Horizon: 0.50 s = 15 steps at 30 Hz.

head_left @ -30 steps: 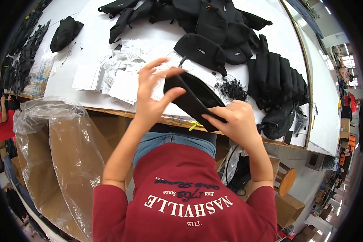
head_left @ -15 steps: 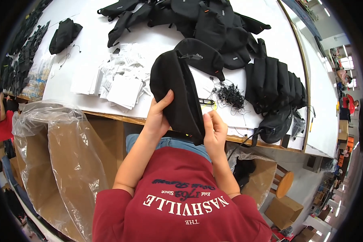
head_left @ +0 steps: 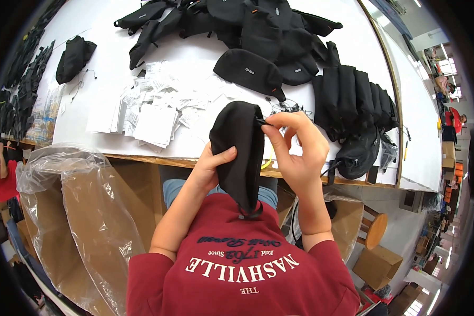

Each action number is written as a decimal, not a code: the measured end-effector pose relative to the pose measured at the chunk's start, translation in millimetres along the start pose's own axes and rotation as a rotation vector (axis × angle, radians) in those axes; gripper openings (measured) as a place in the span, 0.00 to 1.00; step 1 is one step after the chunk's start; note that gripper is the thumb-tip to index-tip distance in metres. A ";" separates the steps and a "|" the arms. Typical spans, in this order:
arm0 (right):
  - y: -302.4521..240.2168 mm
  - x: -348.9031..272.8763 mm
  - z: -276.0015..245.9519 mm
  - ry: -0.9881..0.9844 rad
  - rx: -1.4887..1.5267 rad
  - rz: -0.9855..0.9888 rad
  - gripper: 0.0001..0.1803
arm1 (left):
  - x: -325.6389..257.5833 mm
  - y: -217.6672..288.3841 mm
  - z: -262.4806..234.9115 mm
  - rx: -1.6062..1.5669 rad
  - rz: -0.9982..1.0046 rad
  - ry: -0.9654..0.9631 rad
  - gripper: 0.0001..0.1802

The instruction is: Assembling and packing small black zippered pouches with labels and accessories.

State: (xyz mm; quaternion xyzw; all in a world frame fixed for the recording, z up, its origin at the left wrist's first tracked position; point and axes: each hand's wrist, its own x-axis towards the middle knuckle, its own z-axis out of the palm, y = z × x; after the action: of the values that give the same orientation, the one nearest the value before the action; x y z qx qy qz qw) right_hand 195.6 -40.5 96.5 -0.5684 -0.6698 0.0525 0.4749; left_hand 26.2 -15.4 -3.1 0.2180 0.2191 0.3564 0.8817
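Observation:
I hold a black fabric pouch (head_left: 238, 147) upright in front of my chest, above the table's front edge. My left hand (head_left: 211, 167) grips its left side, thumb across the fabric. My right hand (head_left: 295, 150) is on its right side, with thumb and forefinger pinching the zipper pull at the pouch's top right corner. A strap end hangs from the pouch's bottom against my red shirt.
A white table (head_left: 195, 68) carries a heap of black pouches (head_left: 247, 21), a row of stacked ones (head_left: 353, 100), one lone pouch (head_left: 73, 55) at far left and scattered white paper tags (head_left: 147, 113). A cardboard box lined with clear plastic (head_left: 73, 210) stands at my left.
The pouch went from lying slanted between my hands to standing upright. My right hand has moved up from its lower side to pinch the zipper pull at the top.

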 end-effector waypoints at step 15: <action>6.0 -8.8 -11.1 -0.175 -0.007 0.212 0.04 | 9.5 1.0 0.0 0.055 -0.147 0.053 0.19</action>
State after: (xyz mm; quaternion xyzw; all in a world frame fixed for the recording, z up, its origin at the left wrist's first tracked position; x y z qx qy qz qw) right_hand 206.8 -50.8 93.9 -0.6309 -0.6450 0.1493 0.4046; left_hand 31.8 -7.8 -4.7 0.2159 0.2673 0.2901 0.8932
